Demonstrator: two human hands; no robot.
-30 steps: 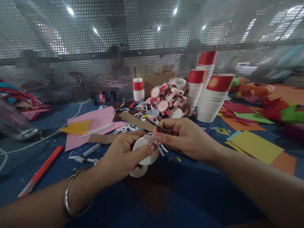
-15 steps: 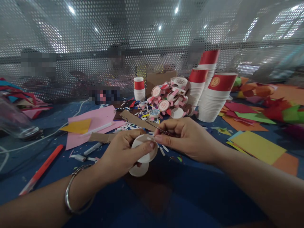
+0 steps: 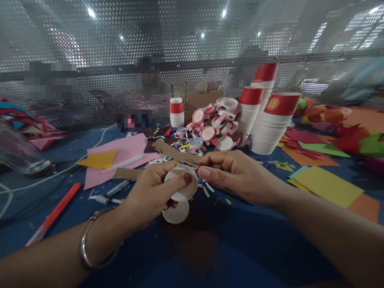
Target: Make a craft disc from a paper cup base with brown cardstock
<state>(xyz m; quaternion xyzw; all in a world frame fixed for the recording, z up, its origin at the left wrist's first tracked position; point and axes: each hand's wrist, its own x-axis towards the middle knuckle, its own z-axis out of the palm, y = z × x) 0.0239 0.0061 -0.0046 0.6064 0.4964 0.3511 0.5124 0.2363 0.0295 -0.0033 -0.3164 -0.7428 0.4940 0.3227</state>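
While the left hand (image 3: 157, 186) steadies a white disc (image 3: 185, 193), the right hand (image 3: 237, 174) brings a thin tool (image 3: 195, 163) to its edge

At the left of the blue bench (image 3: 246, 248) lie a red stick (image 3: 55, 212) and some pink paper (image 3: 132, 146). Next, the left grip is closed on the disc, thumb across its face, above the near middle of the bench. A second disc (image 3: 176, 212) shows just on the near side; whether the same fingers carry it, I cannot tell. To the right, the right grip is pinched around the tool, perhaps small scissors, its points just past the disc's far edge. Farther right stand stacks of paper cups (image 3: 268, 132).

The step in hand looks like working round the disc's rim; the next move seems to call for a firm left thumb, a slight turn of the disc and careful placing of the points.

Half a second ago the tool showed as one long line; now it looks shorter, with two slim points. The left thumb tip sits slightly farther left on the disc.
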